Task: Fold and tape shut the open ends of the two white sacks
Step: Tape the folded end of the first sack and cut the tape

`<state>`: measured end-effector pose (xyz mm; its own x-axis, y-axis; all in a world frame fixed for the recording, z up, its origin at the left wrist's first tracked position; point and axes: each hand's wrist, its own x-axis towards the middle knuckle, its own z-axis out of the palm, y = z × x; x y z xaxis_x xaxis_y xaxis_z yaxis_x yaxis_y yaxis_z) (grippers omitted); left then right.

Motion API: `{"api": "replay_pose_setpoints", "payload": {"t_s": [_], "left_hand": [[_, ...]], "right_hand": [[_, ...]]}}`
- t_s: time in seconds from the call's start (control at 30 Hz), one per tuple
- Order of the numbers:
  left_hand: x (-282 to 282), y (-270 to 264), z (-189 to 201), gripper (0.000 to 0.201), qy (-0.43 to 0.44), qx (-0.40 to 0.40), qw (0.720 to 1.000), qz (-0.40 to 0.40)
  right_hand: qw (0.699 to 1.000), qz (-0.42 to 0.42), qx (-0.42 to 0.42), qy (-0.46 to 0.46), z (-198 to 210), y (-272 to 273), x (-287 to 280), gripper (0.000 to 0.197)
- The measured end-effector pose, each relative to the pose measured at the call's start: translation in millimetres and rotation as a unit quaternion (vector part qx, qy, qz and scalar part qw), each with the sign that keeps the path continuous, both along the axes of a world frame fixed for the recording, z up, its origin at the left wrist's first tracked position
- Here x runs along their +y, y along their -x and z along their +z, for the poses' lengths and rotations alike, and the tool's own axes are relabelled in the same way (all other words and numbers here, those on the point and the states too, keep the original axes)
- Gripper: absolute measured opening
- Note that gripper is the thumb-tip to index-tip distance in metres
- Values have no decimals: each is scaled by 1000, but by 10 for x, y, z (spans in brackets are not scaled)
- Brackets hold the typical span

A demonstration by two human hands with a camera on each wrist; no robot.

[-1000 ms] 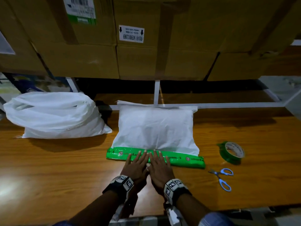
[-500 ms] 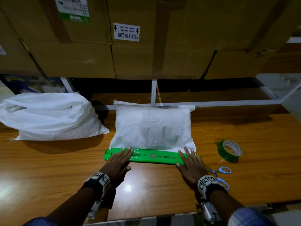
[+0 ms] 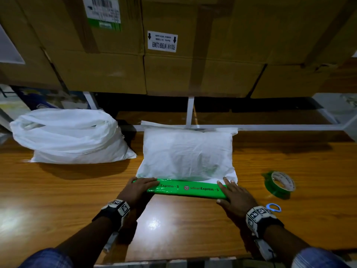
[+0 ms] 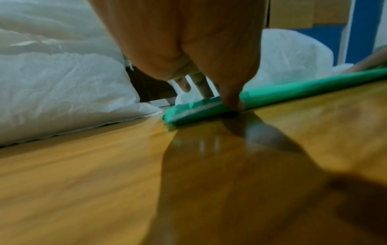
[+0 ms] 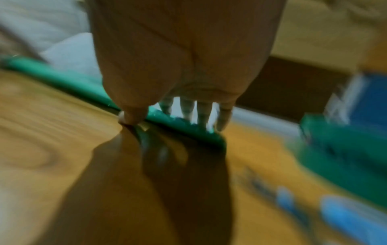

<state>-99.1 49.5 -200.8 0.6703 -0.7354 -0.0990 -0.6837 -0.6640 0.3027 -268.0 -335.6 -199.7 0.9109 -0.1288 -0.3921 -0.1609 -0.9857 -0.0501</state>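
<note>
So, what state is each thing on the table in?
Middle white woven sack, near end folded, taped green.
Left white woven sack, end not taped.
Green tape roll, lying on table, untouched.
Blue-handled scissors, on table, partly hidden.
Left hand, flat, presses taped fold at left end.
Right hand, flat, presses its right end.

looks like a warehouse packing spot. brown cardboard cartons (image 3: 193, 74) stacked along the back, one bearing a barcode label (image 3: 104, 12), another a handling label (image 3: 162, 41) with arrows. white metal rack frame (image 3: 190, 111) beneath. wooden surface (image 3: 58, 190) carrying a bulging white sack (image 3: 71, 136), a second white sack (image 3: 187, 151) edged in green courier tape (image 3: 185, 189) printed "udaanexpress", a tape roll (image 3: 280, 185) and scissors (image 3: 273, 207).
</note>
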Motion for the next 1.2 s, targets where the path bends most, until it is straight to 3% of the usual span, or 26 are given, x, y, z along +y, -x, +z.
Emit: {"api": "replay_pose_setpoints", "payload": {"t_s": [0.13, 0.2, 0.3, 0.37, 0.47, 0.6, 0.73, 0.93, 1.03, 1.2], "left_hand": [[-115, -112, 180, 63, -11, -23, 1000, -1], [-154, -167, 295, 55, 22, -39, 999, 4], [-237, -185, 612, 35, 63, -64, 996, 12], [-297, -234, 836, 37, 74, -72, 995, 8], [-357, -360, 1110, 35, 77, -119, 990, -8], [-445, -556, 1359, 31, 66, -192, 979, -8], [-525, -766, 1647, 33, 98, -170, 980, 33], [-812, -1178, 2129, 36, 122, -159, 975, 91], [-896, -1292, 2267, 35, 147, -120, 974, 123], [-938, -1490, 2278, 30, 106, -98, 979, 142]], "right_hand": [[996, 47, -48, 64, 257, -142, 26, 68], [993, 72, -63, 74, 372, -212, 22, 55], [991, 70, -102, 50, 584, -307, -65, 34], [986, 37, -160, 0, 798, -372, -163, 27], [973, 15, -227, -48, 1200, -503, -292, 30], [973, 36, -224, -35, 1694, -786, -486, 44], [975, 63, -206, -55, 2049, -1064, -693, 32], [960, 63, -260, -81, 2449, -1517, -830, 18], [960, 48, -260, -89, 2561, -1693, -851, 17], [970, 23, -220, -101, 2537, -1939, -847, 15]]}}
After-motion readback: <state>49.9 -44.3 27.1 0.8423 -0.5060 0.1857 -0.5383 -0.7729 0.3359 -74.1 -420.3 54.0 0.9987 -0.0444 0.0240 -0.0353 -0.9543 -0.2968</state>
